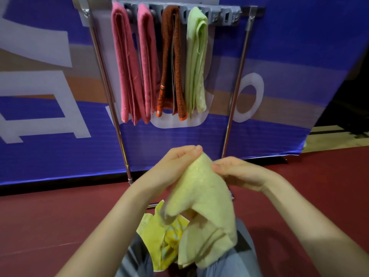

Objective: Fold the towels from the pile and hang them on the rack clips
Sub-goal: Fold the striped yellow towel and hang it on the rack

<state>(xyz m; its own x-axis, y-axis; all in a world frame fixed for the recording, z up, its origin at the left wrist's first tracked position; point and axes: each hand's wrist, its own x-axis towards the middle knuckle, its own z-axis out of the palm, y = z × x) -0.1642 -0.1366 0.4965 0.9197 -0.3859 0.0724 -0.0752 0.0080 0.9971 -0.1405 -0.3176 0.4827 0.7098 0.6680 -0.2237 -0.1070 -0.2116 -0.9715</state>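
Note:
A pale yellow towel (205, 198) hangs in front of me, pinched at its top edge by my left hand (175, 158) and my right hand (235, 170), which are close together. Its lower part drapes onto my lap. Under it lies a brighter yellow patterned towel (159, 234) from the pile. On the rack (235, 76) ahead, a grey clip bar (225, 17) holds two pink towels (123, 62), (147, 62), a rust-orange towel (171, 62) and a light green towel (196, 60), all folded and hanging. Two clips at the bar's right end hold nothing.
A blue banner (50, 152) with white and orange shapes stands right behind the rack. The floor (60, 216) is dark red. My grey-clad knees (245, 256) are at the bottom. The rack's metal legs (117, 124) slant down on both sides.

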